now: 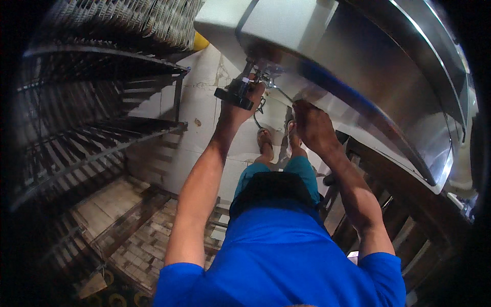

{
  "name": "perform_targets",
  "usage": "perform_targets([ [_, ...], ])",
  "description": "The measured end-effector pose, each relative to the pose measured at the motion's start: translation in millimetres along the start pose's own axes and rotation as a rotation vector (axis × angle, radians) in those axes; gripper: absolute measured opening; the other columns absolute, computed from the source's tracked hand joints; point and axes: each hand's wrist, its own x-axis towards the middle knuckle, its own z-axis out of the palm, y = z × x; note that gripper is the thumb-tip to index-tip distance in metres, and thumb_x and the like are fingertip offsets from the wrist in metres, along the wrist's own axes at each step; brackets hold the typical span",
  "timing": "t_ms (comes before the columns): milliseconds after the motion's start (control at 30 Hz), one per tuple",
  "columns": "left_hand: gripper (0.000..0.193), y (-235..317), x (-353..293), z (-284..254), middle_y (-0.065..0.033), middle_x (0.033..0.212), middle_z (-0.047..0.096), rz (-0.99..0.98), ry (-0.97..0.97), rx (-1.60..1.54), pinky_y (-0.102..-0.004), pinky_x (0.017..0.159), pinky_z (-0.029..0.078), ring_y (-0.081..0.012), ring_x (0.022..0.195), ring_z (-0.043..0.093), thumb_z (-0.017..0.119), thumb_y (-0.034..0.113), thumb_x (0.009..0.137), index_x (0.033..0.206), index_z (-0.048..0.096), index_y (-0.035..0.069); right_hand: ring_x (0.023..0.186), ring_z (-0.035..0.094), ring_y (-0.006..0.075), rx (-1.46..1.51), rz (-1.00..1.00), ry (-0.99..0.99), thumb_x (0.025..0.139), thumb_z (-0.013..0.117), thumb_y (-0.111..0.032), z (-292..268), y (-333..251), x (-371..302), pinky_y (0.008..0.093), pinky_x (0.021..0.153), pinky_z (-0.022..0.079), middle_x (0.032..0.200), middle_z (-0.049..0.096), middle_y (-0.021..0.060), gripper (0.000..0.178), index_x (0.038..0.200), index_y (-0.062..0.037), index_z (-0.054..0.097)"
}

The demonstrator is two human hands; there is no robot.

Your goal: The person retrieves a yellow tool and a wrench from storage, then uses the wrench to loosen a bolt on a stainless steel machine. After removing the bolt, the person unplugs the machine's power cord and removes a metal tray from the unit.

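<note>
My left hand [255,93] is raised at the underside of a large rounded metal machine [353,56]. Its fingers close on a small shiny metal fitting [267,77] there. Strapped at that wrist is a black device [236,95], which hides part of the hand. To the right, my right hand [313,125] is closed round the near end of a thin metal rod-like tool [284,94]. The tool's far end reaches up to the fitting beside my left fingers. Its exact kind cannot be made out.
Slatted metal racks [97,97] stand on the left, below stacked wire-like trays [128,20]. A dark cable [257,122] hangs near my feet on the pale tiled floor [197,123]. Dark wooden slats [404,240] lie at right, with a weathered wooden pallet [148,230] at lower left.
</note>
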Motion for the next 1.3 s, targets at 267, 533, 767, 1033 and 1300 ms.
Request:
perform_targets([
  [267, 0.038, 14, 6, 2, -0.0089, 0.099, 0.066, -0.133, -0.033, -0.17, -0.033, 0.08, 0.049, -0.0152, 0.09, 0.06, 0.065, 0.032, 0.097, 0.12, 0.059, 0.003, 0.086, 0.064, 0.0466, 0.007, 0.058, -0.085, 0.094, 0.053, -0.011, -15, -3, 1, 0.0539, 0.074, 0.052, 0.094, 0.065, 0.0265, 0.014, 0.099, -0.0001, 0.059],
  [533, 0.025, 5, 11, 4, -0.0093, 0.08, 0.066, 0.002, 0.041, -0.228, -0.0354, 0.067, 0.051, -0.0172, 0.073, 0.064, 0.067, 0.026, 0.092, 0.098, 0.066, 0.002, 0.088, 0.063, 0.0464, 0.093, 0.029, -0.04, 0.09, 0.056, -0.009, -19, 3, -10, 0.0529, 0.075, 0.052, 0.098, 0.065, 0.0272, 0.017, 0.103, 0.0013, 0.06],
  [767, 0.042, 23, -2, -3, -0.0124, 0.098, 0.067, 0.013, -0.066, -0.102, -0.0328, 0.081, 0.05, -0.0175, 0.089, 0.063, 0.069, 0.029, 0.094, 0.121, 0.058, 0.0, 0.087, 0.064, 0.0451, -0.036, -0.024, -0.12, 0.089, 0.056, -0.008, -29, -3, 7, 0.0519, 0.076, 0.053, 0.095, 0.065, 0.0274, 0.02, 0.106, 0.002, 0.061],
  [1033, 0.026, -3, 5, 11, -0.0089, 0.079, 0.063, 0.172, 0.058, 0.006, -0.0368, 0.066, 0.049, -0.0169, 0.071, 0.059, 0.06, 0.026, 0.097, 0.101, 0.06, 0.001, 0.084, 0.068, 0.0436, -0.175, 0.031, -0.16, 0.086, 0.059, -0.008, -36, -24, 17, 0.0512, 0.074, 0.057, 0.097, 0.067, 0.0257, 0.02, 0.104, 0.0015, 0.06],
  [1300, 0.027, -5, 6, 13, -0.009, 0.065, 0.059, 0.247, 0.091, 0.242, -0.0376, 0.059, 0.047, -0.0187, 0.062, 0.058, 0.057, 0.026, 0.097, 0.088, 0.061, 0.001, 0.084, 0.07, 0.042, -0.294, 0.094, -0.297, 0.086, 0.063, -0.011, -45, -44, 25, 0.0478, 0.075, 0.059, 0.097, 0.066, 0.0272, 0.024, 0.103, 0.0055, 0.059],
])
